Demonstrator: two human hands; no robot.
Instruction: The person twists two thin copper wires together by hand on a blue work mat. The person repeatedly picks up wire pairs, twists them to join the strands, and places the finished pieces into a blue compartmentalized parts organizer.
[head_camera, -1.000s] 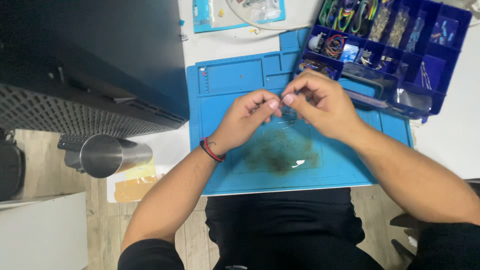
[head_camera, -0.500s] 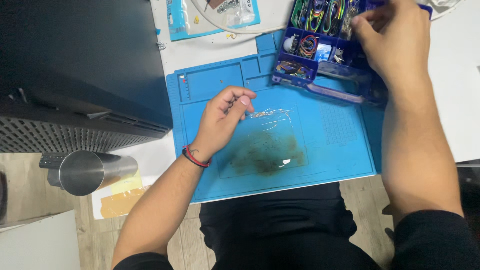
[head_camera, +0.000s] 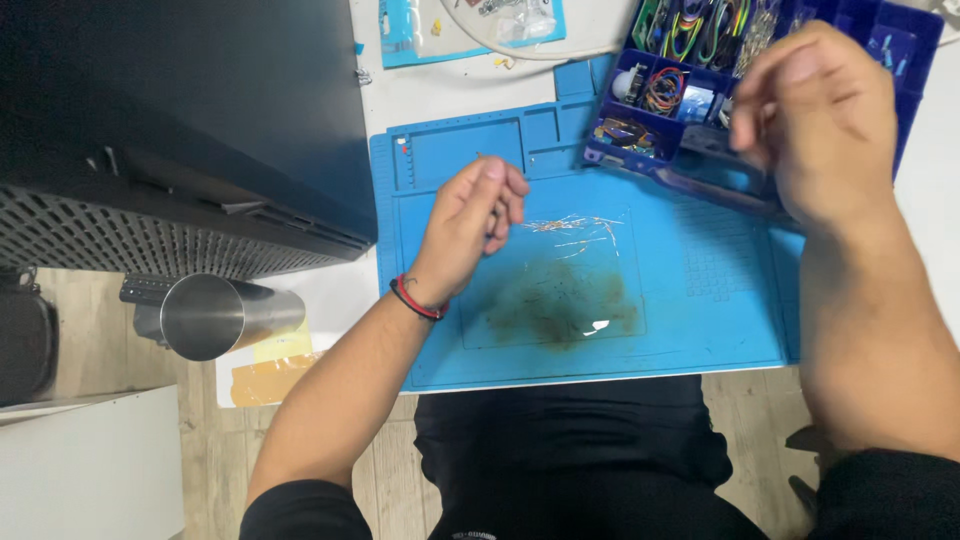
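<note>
Item: your two bare hands over a blue silicone work mat (head_camera: 690, 300), with thin wire pieces and a parts organiser.

Your left hand (head_camera: 470, 225), red-and-black band at the wrist, rests on the mat with fingers loosely curled; whether it pinches anything, you cannot tell. Just to its right lie the thin loose wire pieces (head_camera: 580, 232), touching the mat, above a brown scorched patch (head_camera: 560, 310). Your right hand (head_camera: 815, 120) hovers raised over the blue compartmented plastic organiser box (head_camera: 680, 80), fingers bent toward the thumb; its hold cannot be told. Well left of your left hand stand a black perforated case (head_camera: 170, 150) and a shiny steel cup (head_camera: 215, 315).
</note>
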